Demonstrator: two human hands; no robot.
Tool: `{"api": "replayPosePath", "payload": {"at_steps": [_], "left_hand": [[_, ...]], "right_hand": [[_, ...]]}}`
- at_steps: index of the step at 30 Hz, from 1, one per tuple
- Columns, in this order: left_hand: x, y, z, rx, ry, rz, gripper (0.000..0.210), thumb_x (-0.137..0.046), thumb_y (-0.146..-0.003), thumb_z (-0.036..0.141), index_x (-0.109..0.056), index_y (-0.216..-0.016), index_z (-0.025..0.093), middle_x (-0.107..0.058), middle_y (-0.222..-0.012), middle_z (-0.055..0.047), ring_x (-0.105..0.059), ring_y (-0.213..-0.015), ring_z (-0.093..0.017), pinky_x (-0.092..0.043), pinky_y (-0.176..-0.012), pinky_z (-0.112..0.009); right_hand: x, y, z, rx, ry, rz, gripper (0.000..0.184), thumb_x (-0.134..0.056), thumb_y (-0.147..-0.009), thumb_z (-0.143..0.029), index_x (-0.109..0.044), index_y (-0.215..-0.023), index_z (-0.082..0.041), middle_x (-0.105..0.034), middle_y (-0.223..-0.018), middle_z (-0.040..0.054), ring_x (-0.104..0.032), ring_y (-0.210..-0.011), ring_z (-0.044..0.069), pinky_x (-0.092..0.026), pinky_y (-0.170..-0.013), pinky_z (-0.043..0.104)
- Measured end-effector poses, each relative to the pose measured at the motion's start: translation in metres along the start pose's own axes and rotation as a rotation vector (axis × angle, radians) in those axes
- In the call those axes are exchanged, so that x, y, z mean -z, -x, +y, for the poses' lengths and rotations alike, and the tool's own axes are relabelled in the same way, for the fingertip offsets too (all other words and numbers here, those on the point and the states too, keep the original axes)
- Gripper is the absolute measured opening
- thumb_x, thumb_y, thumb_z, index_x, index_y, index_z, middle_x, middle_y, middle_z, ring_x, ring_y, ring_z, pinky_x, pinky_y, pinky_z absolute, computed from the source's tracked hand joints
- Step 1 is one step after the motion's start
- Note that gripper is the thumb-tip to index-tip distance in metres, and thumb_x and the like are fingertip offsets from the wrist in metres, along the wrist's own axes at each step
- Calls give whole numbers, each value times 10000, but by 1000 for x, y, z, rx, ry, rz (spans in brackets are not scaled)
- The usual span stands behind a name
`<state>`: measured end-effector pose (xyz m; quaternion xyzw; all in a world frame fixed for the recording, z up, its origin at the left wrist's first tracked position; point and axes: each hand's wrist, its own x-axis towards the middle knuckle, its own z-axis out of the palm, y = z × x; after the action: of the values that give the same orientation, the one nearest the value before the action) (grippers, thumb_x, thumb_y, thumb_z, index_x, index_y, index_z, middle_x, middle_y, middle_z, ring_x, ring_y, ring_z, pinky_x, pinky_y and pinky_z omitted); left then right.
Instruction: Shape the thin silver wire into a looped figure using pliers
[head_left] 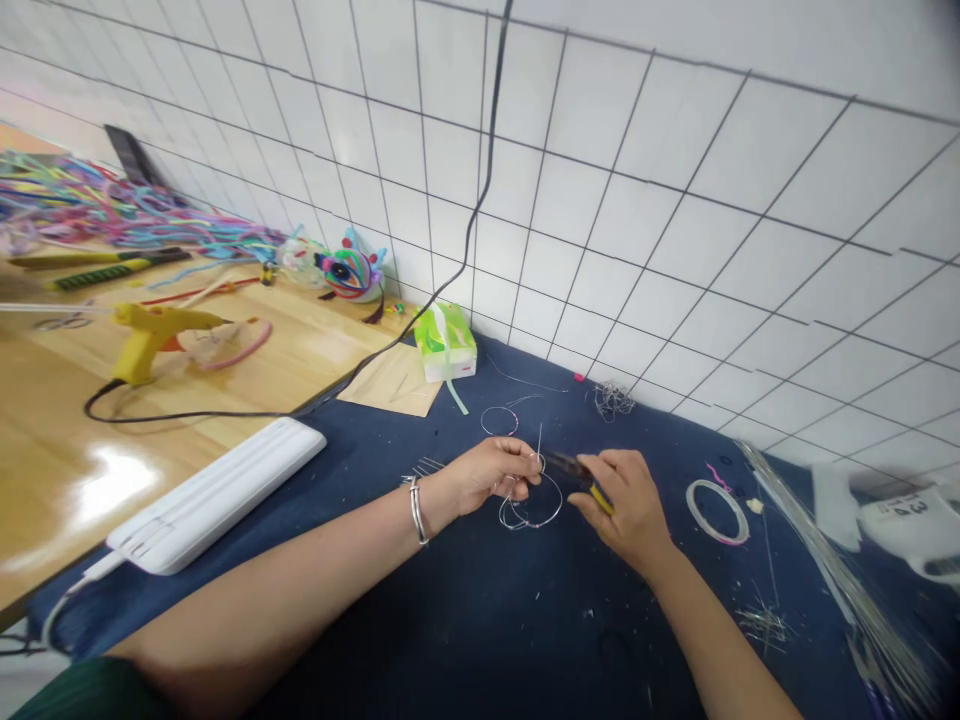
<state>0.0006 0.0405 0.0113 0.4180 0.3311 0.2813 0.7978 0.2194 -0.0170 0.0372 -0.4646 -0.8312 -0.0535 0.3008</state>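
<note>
My left hand pinches a looped piece of thin silvery wire between thumb and fingers. The wire's rings hang below the fingertips, and a straight end sticks up above them. In my right hand is a pair of pliers with dark jaws and yellow-and-black handles. Their blurred jaws point left, close to the wire at my left fingertips; whether they touch it I cannot tell. Behind my left hand a separate wire ring lies on the dark blue cloth.
Left are a white power strip, a yellow glue gun and colourful pipe cleaners. A green tissue pack stands by the tiled wall. Right lie a tape roll, a wire bundle and wire scraps. A black cable hangs across.
</note>
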Motion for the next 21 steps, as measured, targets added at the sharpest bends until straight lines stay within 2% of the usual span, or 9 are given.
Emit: {"api": "replayPosePath", "payload": {"at_steps": [2,5,11,21], "left_hand": [[7,-3,1,-27,8,24,207,-684,-661,247,-580,-787,120,-612,-723,-33,-554,-487,-64,-448,-518,-208],[15,-7,1,-70,-5,58,189,-673,-666,239,-579,-772,114,-617,-734,-45,-546,-481,-60,-416,-475,-183],[20,-12,-2,-89,-19,86,189,-669,-666,243,-594,-781,114,-627,-736,-56,-520,-472,-51,-437,-507,-205],[16,-8,-2,-74,-28,73,174,-656,-670,234,-597,-778,111,-612,-723,-39,-523,-472,-52,-431,-512,-209]], "right_hand": [[1,2,-1,176,193,-37,377,-582,-773,-383,-564,-1100,-195,-560,-928,89,-478,-909,213,-382,-826,384],[0,3,-5,276,374,-50,365,-582,-784,-346,-558,-1116,-196,-568,-947,92,-471,-919,220,-367,-818,378],[-2,4,-4,338,534,-30,369,-578,-795,-323,-546,-1140,-195,-582,-945,87,-473,-920,222,-344,-814,373],[-4,7,-2,355,579,-19,385,-578,-795,-331,-540,-1154,-195,-593,-942,78,-479,-915,227,-348,-808,377]]}}
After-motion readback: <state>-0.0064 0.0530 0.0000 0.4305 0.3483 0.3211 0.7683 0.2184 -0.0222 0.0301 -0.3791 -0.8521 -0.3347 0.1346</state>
